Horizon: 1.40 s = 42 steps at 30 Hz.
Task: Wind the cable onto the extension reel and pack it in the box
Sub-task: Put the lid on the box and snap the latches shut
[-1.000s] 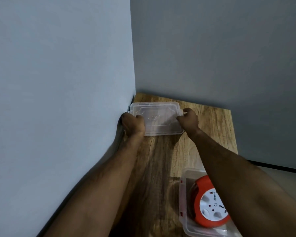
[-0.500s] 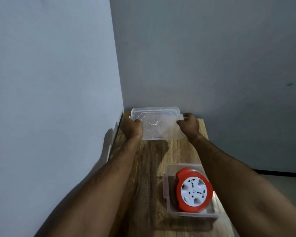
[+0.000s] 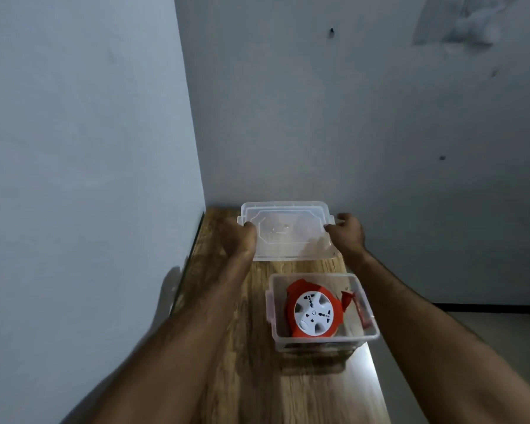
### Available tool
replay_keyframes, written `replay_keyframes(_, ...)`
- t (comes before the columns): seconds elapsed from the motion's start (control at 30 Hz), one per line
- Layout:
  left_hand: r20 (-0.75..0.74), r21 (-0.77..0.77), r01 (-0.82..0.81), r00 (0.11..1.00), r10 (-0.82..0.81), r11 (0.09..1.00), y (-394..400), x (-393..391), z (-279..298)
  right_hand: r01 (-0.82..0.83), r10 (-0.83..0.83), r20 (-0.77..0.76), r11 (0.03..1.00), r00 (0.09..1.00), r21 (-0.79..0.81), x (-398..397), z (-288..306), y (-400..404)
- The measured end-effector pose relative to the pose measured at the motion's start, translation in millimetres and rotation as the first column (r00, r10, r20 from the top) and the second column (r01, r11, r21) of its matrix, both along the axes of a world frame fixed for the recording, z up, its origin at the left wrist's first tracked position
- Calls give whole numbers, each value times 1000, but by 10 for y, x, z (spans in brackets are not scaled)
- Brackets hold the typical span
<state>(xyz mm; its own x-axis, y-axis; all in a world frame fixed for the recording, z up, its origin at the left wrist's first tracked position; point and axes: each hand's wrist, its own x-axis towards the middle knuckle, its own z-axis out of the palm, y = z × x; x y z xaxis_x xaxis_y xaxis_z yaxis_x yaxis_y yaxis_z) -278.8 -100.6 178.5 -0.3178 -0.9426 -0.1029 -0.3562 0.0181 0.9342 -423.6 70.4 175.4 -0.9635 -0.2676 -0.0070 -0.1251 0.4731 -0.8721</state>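
At the far end of the narrow wood-grain tabletop [image 3: 257, 377], close to the corner where two grey walls meet, both hands hold a clear rectangular plastic lid [image 3: 285, 232]. The left hand [image 3: 242, 237] grips the lid's left short edge, with the fingers curled around the rim. The right hand [image 3: 348, 232] grips the opposite short edge, thumb on the upper face and fingers wrapped around the rim (the fingertips themselves are hidden behind the lid). The lid is held roughly level, its moulded panel outline facing up; whether its far edge touches the wall cannot be determined.

Nearer the camera, between the two forearms and toward the right side of the tabletop, stands a clear rectangular plastic box [image 3: 371, 328] with no cover on it. Inside the box lies the round orange extension reel with a white socket face [image 3: 314, 313], socket face upward and tilted slightly. A small orange part [image 3: 348, 298] rests beside the reel against the box's right wall; what it is cannot be determined. The wound cable is not separately visible. The lid and the box are apart, with a strip of bare tabletop between them.
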Motion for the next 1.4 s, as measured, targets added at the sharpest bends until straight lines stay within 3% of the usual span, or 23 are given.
replay_keyframes(0.17, -4, 5, 58, 998, -58, 998, 271, 40, -22, 81, -78, 81, 996, 994, -23, 30, -9, 420)
replay_keyframes(0.3, -110, 3, 51, 993, -51, 999, 471, -14, 47, 73, -61, 84, 987, 995, -140, -238, -251, 651)
replay_keyframes(0.43, -240, 7, -15, 971, 16, 1000, 609, -70, 77, 120, -93, 114, 957, 989, -266, 30, 40, 755)
replay_keyframes(0.57, -316, 106, -95, 941, 124, 990, 725, -30, 24, 231, -148, 236, 898, 960, -375, 107, 65, 843)
replay_keyframes(0.8, -287, 136, -44, 954, 82, 990, 883, 212, -183, 338, -254, 262, 871, 931, -358, 243, -202, 1017)
replay_keyframes(0.97, -217, 103, -5, 976, 28, 995, 947, 386, -424, 234, -203, 156, 947, 967, -218, 444, -489, 1167)
replay_keyframes(1.4, -127, -18, 82, 988, -83, 996, 1156, 710, -804, 215, -211, 73, 975, 975, -55, 743, -846, 1328)
